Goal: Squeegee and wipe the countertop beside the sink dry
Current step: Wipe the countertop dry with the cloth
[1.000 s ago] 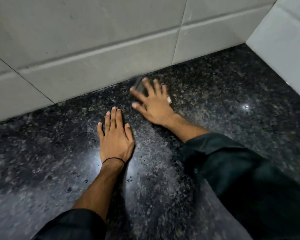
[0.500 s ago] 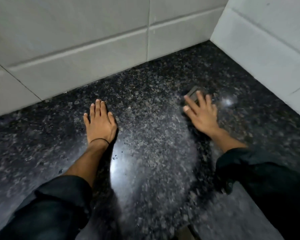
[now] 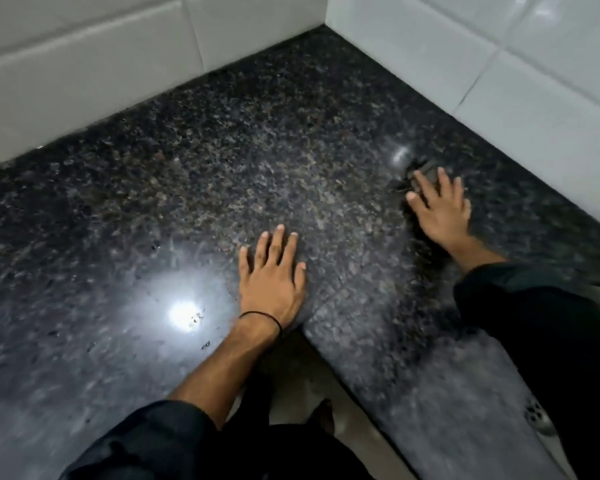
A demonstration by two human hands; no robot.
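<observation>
Two hands lay on the dark stone countertop (image 3: 194, 174). The right hand (image 3: 440, 206) pressed flat, fingers spread, on a small dark wiper (image 3: 426, 171), mostly hidden and blurry, near the white tile wall (image 3: 499, 71); its direction was unclear. The left hand (image 3: 272, 275) lay flat and open, farther from that wall.

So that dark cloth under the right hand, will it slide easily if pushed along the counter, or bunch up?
The dark cloth looks crumpled and limp under the right hand, so it would probably bunch unless pressed flat. The countertop is polished and glossy, so it likely glides easily. It seems small and light, though blur hides detail.
</observation>
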